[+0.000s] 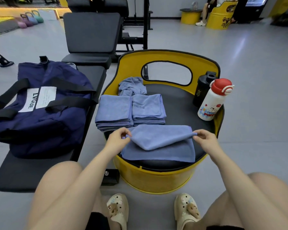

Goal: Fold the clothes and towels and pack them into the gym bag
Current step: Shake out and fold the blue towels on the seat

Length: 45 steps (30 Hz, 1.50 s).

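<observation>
Head view: at lower centre, the left hand [117,138] and right hand [204,139] each pinch a corner of the soft blue microfibre towel [158,146], half folded on the round black seat [178,103]. Uneven pulls could skew its edges. The limp navy gym bag [40,103] lies at left, beside 2 squared stacks [130,110].

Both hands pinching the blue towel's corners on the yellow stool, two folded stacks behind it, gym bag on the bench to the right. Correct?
Not quite: the head view shows the gym bag on the bench to the left, not the right. The rest holds: left hand and right hand pinch the blue towel on the yellow stool, two folded stacks behind it.
</observation>
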Tool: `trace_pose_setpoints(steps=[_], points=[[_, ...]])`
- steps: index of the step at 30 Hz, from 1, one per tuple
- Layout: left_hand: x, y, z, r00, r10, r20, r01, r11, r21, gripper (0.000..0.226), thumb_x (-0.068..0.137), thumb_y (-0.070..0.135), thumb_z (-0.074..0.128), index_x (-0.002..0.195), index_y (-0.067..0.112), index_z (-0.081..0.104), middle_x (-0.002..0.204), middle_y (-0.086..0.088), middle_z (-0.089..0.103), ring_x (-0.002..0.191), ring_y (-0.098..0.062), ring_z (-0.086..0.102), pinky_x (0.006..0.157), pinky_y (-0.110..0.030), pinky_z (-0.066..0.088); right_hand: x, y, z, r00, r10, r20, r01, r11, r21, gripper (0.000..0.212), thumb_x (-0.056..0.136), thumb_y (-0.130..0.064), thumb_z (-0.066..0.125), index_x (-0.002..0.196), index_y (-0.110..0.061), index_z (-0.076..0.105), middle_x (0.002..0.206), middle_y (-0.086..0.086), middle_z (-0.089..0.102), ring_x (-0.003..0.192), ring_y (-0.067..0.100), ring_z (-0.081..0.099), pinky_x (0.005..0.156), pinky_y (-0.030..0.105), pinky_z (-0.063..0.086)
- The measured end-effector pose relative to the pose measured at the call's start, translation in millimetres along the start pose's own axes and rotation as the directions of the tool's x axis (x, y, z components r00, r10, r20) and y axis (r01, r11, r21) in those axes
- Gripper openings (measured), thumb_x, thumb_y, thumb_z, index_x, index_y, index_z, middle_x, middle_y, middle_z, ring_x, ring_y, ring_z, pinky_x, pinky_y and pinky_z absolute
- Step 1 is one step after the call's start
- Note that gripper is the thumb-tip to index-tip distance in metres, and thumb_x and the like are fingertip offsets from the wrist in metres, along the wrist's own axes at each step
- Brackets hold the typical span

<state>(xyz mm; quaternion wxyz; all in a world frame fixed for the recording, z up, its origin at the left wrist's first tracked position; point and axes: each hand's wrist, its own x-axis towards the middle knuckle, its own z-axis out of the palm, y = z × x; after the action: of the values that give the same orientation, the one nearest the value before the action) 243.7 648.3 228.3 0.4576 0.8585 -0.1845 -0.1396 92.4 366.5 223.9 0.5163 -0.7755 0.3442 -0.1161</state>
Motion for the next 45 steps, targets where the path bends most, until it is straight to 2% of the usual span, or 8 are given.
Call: trace_pose_setpoints(steps=[6,12,15,23,29,34,38,45], points=[[-17,-20,10,0.992,0.005,0.127,-0.024,0.988,0.151,0.031,0.077,-0.004,0.053,0.069,0.026,0.055,0.090,-0.002,0.061,0.084,-0.015,0.054,0.069,-0.023,0.040,-18,28,7,0.998,0.052,0.019,-0.050,0.996,-0.077,0.017,0.091,0.000,0.053,0.095,-0.013,0.064,0.101,0.008,0.066,0.096,0.020,0.059,0.075,0.030,0.044],[-7,-30,14,0.957,-0.246,-0.156,0.234,0.968,-0.092,0.015,0.090,0.013,0.055,0.077,0.020,0.055,0.077,0.006,0.056,0.080,-0.018,0.053,0.066,-0.025,0.044,-15,37,14,0.980,0.185,-0.067,-0.178,0.979,0.096,0.013,0.093,-0.016,0.056,0.095,-0.010,0.067,0.093,0.004,0.064,0.078,0.020,0.065,0.088,0.046,0.054],[-3,-34,20,0.929,-0.354,-0.109,0.348,0.935,-0.071,0.016,0.089,0.031,0.062,0.087,0.017,0.056,0.076,0.006,0.054,0.083,-0.020,0.055,0.076,-0.033,0.049,-13,41,16,0.965,0.232,-0.122,-0.208,0.961,0.181,0.018,0.091,-0.019,0.064,0.101,-0.004,0.062,0.088,0.007,0.064,0.071,0.022,0.065,0.083,0.043,0.056],[1,-29,19,0.935,-0.331,-0.131,0.321,0.943,-0.090,0.013,0.086,0.019,0.067,0.092,0.011,0.058,0.073,0.006,0.054,0.083,-0.018,0.053,0.074,-0.027,0.039,-12,28,11,0.951,0.296,-0.082,-0.262,0.921,0.289,0.007,0.090,-0.005,0.062,0.096,-0.003,0.060,0.080,0.009,0.061,0.067,0.021,0.061,0.065,0.028,0.054],[-6,-42,21,0.905,-0.421,0.058,0.420,0.907,0.035,0.020,0.085,0.022,0.069,0.093,0.011,0.055,0.083,0.000,0.055,0.087,-0.020,0.053,0.076,-0.029,0.042,-20,37,14,0.948,0.317,-0.032,-0.318,0.948,-0.031,0.013,0.086,-0.006,0.060,0.097,0.000,0.065,0.076,0.009,0.062,0.070,0.024,0.062,0.072,0.037,0.056],[-6,-38,24,0.927,-0.347,-0.144,0.343,0.938,-0.051,0.017,0.092,0.028,0.059,0.084,0.013,0.060,0.083,0.000,0.060,0.087,-0.020,0.056,0.071,-0.028,0.039,-25,34,19,0.986,-0.034,-0.163,-0.039,0.905,-0.424,0.028,0.089,-0.021,0.063,0.114,-0.008,0.061,0.113,0.008,0.057,0.104,0.025,0.053,0.079,0.031,0.042],[6,-32,29,0.920,-0.338,-0.197,0.312,0.938,-0.152,0.018,0.093,0.019,0.059,0.105,0.008,0.064,0.101,-0.004,0.063,0.091,-0.015,0.054,0.077,-0.026,0.040,-26,27,44,0.933,-0.349,0.091,0.340,0.767,-0.545,0.025,0.095,-0.017,0.053,0.116,-0.009,0.065,0.121,0.002,0.059,0.114,0.022,0.054,0.092,0.032,0.043],[35,-26,36,0.881,-0.441,-0.171,0.399,0.887,-0.234,0.038,0.087,0.027,0.067,0.117,0.004,0.064,0.118,-0.008,0.064,0.111,-0.025,0.058,0.095,-0.033,0.047,-12,24,96,0.885,-0.311,0.346,0.463,0.655,-0.597,0.049,0.103,-0.038,0.031,0.150,-0.022,0.028,0.159,-0.005,0.018,0.148,0.016,0.006,0.119,0.033,0.004]])
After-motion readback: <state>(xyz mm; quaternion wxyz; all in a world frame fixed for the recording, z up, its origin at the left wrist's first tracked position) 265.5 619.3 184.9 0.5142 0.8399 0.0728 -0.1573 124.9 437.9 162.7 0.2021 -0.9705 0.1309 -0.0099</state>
